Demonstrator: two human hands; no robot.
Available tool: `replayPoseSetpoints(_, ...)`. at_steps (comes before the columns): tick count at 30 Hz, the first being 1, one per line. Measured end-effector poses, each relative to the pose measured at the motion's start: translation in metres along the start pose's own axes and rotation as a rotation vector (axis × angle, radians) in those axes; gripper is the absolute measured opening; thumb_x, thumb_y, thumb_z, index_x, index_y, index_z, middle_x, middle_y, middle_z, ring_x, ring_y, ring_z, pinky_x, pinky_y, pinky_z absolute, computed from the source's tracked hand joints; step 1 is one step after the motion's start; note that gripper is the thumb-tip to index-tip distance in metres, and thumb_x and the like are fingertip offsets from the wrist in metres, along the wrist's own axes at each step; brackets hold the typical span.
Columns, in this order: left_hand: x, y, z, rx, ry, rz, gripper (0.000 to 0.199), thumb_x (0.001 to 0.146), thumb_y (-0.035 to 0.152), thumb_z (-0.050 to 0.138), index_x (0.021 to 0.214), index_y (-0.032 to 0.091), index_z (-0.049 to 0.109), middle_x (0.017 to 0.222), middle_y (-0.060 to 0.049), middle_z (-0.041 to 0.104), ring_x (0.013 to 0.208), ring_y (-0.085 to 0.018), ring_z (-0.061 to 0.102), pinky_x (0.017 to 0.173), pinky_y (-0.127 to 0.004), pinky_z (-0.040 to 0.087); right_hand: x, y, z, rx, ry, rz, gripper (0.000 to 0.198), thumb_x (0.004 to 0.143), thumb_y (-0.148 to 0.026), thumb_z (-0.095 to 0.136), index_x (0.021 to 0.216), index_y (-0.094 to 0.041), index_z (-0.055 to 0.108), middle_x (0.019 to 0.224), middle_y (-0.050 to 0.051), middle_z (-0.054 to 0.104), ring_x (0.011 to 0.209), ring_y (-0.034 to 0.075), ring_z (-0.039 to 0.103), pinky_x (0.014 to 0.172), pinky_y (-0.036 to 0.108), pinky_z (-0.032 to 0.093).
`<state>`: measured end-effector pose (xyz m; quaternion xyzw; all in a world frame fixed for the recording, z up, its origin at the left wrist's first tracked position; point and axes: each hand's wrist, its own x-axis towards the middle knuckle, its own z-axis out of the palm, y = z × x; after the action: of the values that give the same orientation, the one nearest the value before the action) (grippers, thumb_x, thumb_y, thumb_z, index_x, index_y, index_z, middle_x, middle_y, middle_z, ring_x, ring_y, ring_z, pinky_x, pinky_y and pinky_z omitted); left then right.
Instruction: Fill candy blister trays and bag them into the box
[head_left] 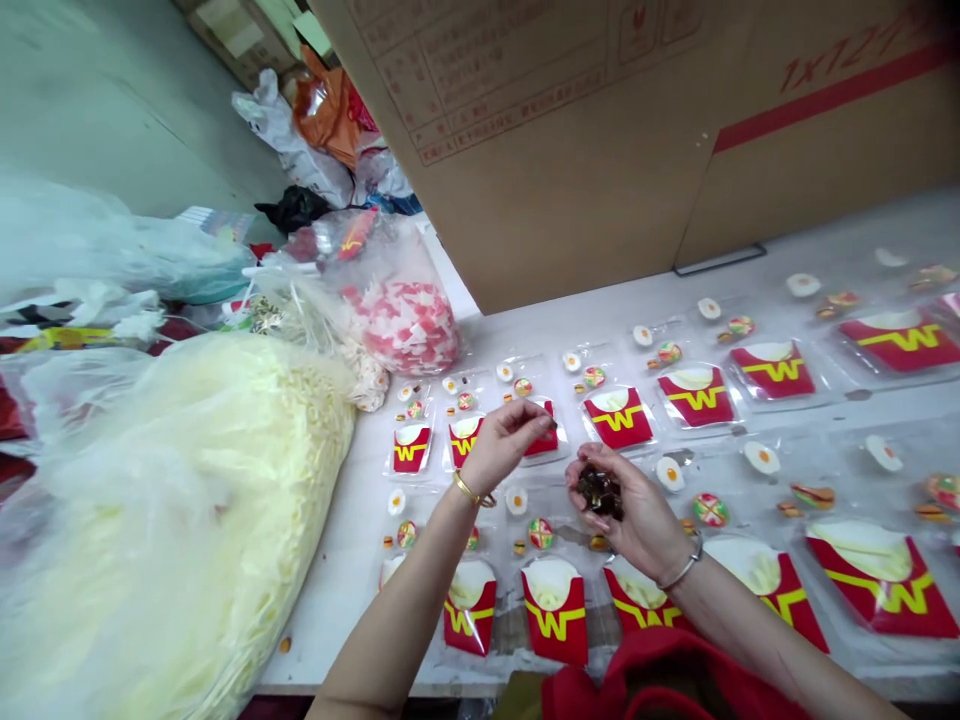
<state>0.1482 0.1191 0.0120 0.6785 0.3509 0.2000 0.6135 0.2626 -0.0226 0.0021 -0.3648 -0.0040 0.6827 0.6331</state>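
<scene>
My left hand point(510, 435), with a gold bangle at the wrist, pinches a small dark piece point(553, 424) over a blister tray in the back row. Cupped palm-up, my right hand point(641, 505) holds a heap of small shiny dark-brown pieces point(600, 490). Beneath and around both hands lie rows of clear plastic blister trays. Each tray in plain sight carries a red fries carton point(619, 417) with a yellow W, plus miniature foods such as a fried egg point(670, 474), a round pizza-like piece point(710, 510) and a tiny burger.
A large cardboard box point(570, 190) stands behind the trays on the white table point(337, 570). To the left bulges a big clear bag point(172, 520) of pale-yellow pieces. A bag of pink-and-white pieces point(409, 325) sits behind it, with more plastic bags point(300, 140) beyond.
</scene>
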Motion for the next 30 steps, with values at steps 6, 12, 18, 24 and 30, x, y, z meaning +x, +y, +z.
replayPoseSetpoints(6,0.051,-0.029,-0.04,0.194,0.26,0.068,0.013,0.078,0.028,0.062,0.079,0.016,0.059,0.076,-0.002,0.065,0.071,-0.013,0.061,0.068,-0.025,0.047,-0.005,-0.004,-0.007,-0.1,-0.046,-0.01,0.02,0.089,-0.036,0.056,0.102,-0.022,0.055,0.077,0.0,0.055,0.055,0.009,0.045,0.041,0.018,0.024)
replayPoseSetpoints(12,0.098,-0.037,-0.053,0.61,0.312,0.172,0.008,0.08,0.02,0.054,0.08,0.018,0.061,0.077,-0.002,0.068,0.071,-0.014,0.059,0.071,-0.026,0.046,-0.004,-0.005,-0.008,-0.134,-0.069,-0.006,0.027,0.09,-0.04,0.056,0.11,-0.023,0.056,0.073,-0.001,0.052,0.052,0.008,0.042,0.039,0.018,0.019)
replayPoseSetpoints(18,0.11,-0.04,-0.05,1.058,0.163,0.248,0.013,0.079,0.014,0.053,0.084,0.019,0.064,0.085,-0.005,0.069,0.082,-0.019,0.062,0.077,-0.032,0.044,-0.004,-0.009,-0.009,-0.076,-0.045,0.005,0.03,0.09,-0.037,0.053,0.117,-0.022,0.055,0.074,0.0,0.053,0.053,0.01,0.044,0.039,0.019,0.021)
replayPoseSetpoints(24,0.08,-0.018,-0.038,0.896,0.171,0.282,0.024,0.085,0.024,0.055,0.107,0.019,0.063,0.111,-0.009,0.065,0.101,-0.022,0.059,0.089,-0.036,0.043,-0.001,-0.019,-0.008,-0.066,-0.058,-0.026,0.048,0.091,-0.038,0.052,0.136,-0.032,0.036,0.07,-0.002,0.055,0.049,0.01,0.044,0.037,0.017,0.022)
replayPoseSetpoints(30,0.028,0.023,0.019,0.22,-0.343,0.109,0.023,0.084,0.038,0.062,0.093,0.018,0.069,0.096,-0.007,0.067,0.092,-0.017,0.061,0.085,-0.029,0.047,0.0,-0.03,-0.006,-0.074,-0.083,-0.086,0.06,0.089,-0.044,0.055,0.142,-0.035,0.027,0.067,-0.003,0.057,0.046,0.01,0.046,0.037,0.017,0.022)
